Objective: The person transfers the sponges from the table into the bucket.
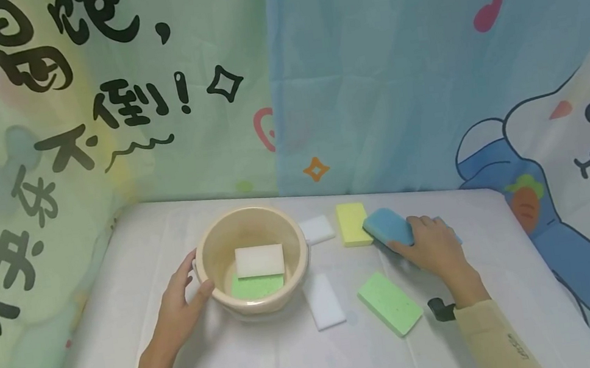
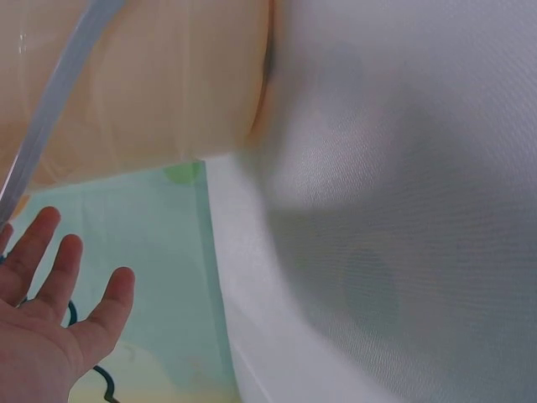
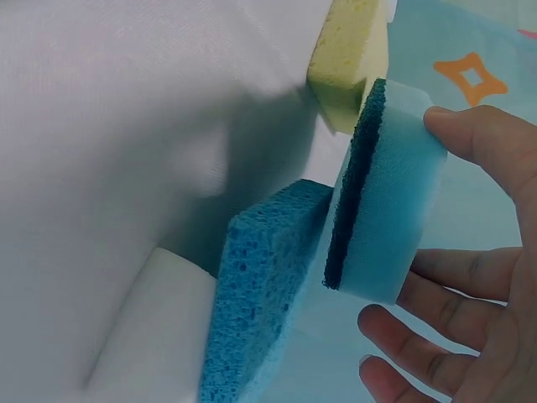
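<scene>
My right hand (image 1: 435, 246) pinches a blue scouring sponge (image 3: 390, 197) with a dark scrubbing layer, between thumb and fingers. In the right wrist view this sponge is raised and tilted beside a second, porous blue sponge (image 3: 264, 290), which my hand mostly hides in the head view. My left hand (image 1: 180, 305) is at the left side of a beige bucket (image 1: 207, 280), thumb near the rim, fingers spread and fairly straight. Inside the bucket, a white sponge (image 1: 259, 261) lies against a green one (image 1: 256, 285).
Right of the bucket are a white sponge (image 1: 325, 303), another white piece (image 1: 317, 229), a yellow sponge (image 1: 353, 226) and a speckled green sponge (image 1: 390, 304). A white block (image 3: 155, 327) shows in the right wrist view. Printed curtains (image 1: 370, 76) border the white table (image 1: 229, 364).
</scene>
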Motion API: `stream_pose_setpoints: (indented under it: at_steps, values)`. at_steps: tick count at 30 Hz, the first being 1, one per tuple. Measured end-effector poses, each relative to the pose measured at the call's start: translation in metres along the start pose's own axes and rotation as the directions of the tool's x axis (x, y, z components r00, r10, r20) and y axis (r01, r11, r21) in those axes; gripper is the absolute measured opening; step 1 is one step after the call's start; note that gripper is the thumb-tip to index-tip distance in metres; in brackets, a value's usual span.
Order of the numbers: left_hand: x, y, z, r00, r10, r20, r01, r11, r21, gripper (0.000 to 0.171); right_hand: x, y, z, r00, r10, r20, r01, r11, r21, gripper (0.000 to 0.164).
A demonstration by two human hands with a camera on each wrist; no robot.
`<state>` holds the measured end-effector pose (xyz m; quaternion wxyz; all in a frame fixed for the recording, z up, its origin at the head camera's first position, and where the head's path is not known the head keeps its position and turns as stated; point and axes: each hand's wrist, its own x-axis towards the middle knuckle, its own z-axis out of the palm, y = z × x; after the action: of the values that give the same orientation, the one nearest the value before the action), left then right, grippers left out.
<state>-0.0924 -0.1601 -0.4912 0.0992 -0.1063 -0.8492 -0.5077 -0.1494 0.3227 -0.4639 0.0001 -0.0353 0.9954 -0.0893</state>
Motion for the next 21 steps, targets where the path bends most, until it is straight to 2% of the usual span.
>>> stream_pose_setpoints:
  at_steps: [9,21]
  values:
    - [0.000,-0.001,0.000,1.000,0.000,-0.002,0.000,1.000,-0.015,0.064,-0.003,-0.008,-0.011,0.999,-0.025,-0.020,0.025,0.999,0.037,0.078]
    - [0.000,0.002,0.000,1.000,-0.006,0.000,0.006,1.000,-0.019,0.065,-0.007,-0.036,-0.041,0.983,-0.157,-0.098,0.165,0.983,0.086,0.071]
